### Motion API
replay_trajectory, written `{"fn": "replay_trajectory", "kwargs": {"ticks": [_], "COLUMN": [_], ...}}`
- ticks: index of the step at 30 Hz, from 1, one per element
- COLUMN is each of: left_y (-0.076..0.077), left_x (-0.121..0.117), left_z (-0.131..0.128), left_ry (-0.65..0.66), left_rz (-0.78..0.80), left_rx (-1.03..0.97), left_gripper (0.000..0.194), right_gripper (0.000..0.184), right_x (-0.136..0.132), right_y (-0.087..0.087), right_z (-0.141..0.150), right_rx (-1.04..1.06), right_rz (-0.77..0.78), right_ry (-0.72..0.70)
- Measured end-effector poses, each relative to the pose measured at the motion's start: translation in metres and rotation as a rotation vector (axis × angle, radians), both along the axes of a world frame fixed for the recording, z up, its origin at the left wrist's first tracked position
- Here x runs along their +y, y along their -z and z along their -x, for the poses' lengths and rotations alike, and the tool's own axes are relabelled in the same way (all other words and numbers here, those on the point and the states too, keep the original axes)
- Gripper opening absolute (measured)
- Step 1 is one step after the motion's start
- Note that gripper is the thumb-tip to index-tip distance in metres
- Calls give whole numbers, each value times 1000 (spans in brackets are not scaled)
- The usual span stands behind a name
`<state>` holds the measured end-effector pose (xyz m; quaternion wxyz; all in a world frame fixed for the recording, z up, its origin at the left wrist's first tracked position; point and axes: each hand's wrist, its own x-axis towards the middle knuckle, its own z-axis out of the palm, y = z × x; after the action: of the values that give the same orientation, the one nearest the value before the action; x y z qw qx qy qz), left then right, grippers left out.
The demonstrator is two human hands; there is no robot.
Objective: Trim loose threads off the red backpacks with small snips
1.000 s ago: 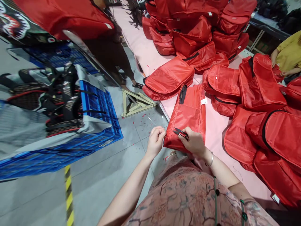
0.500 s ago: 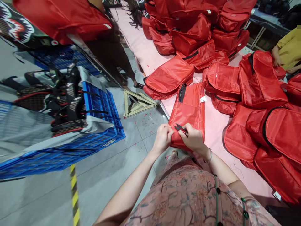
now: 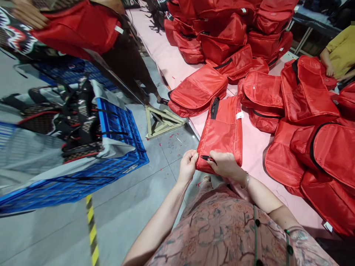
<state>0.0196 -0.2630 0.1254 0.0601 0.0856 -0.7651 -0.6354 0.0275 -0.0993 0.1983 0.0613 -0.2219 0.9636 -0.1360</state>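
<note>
A person's left hand [image 3: 188, 164] pinches the near left corner of a red bag [image 3: 219, 129], which lies across the left edge of a pink-covered table [image 3: 253, 147]. The right hand [image 3: 224, 163], fingers curled around black snips [image 3: 208, 158], rests over the bag's near end, the blades pointing toward the left hand. More red bags [image 3: 222, 35] rise in a pile toward the table's far end; a blue crate [image 3: 111, 184] stands on the floor, well apart from the left edge.
</note>
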Motion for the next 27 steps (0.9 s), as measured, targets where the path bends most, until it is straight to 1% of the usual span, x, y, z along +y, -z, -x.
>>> {"fn": "replay_trajectory", "kwargs": {"ticks": [4, 9, 12, 14, 16, 18, 19, 20, 21, 22, 23, 24, 25, 26, 27], "left_y": [-2, 0, -4, -12, -26, -44, -53, -61, -67, -72, -74, -74, -72, -68, -63], "left_x": [1, 1, -2, -4, -7, -6, -4, -1, 3, 9, 16, 24, 33, 42, 51], "left_z": [1, 1, 2, 5, 10, 16, 20, 26, 32, 40, 49, 60, 73, 86, 99], "left_ry": [2, -6, -26, -27, 17, 129, 219, 317, 430, 553, 671, 754, 787, 780, 741], "left_rz": [-25, -54, -90, -149, -267, -420, -483, -505, -486, -426, -334, -203, -58, 74, 190], "left_rx": [-9, -12, 0, 0, -4, 4, 12, 25, 43, 62, 88, 126, 170, 210, 247], "left_gripper": [35, 34, 36, 39, 38, 32, 29, 26, 24, 23, 26, 32, 38, 40, 39], "right_gripper": [31, 30, 28, 27, 25, 26, 28, 29, 30, 30, 29, 29, 28, 27, 27], "right_x": [0, -2, -2, 3, 11, 24, 32, 40, 48, 55, 62, 69, 75, 80, 85], "right_y": [0, 3, 2, 1, 0, 1, 3, 5, 8, 11, 13, 15, 17, 17, 16], "right_z": [2, 5, 4, 4, 6, 10, 14, 17, 21, 25, 29, 32, 34, 36, 38], "right_rx": [-16, -41, -50, -38, -12, 22, 40, 58, 79, 104, 128, 147, 162, 175, 187], "right_rz": [-8, 4, 46, 157, 349, 565, 655, 724, 771, 795, 799, 785, 753, 704, 642], "right_ry": [-3, -1, 4, 56, 172, 314, 378, 432, 477, 513, 541, 562, 575, 583, 582]}}
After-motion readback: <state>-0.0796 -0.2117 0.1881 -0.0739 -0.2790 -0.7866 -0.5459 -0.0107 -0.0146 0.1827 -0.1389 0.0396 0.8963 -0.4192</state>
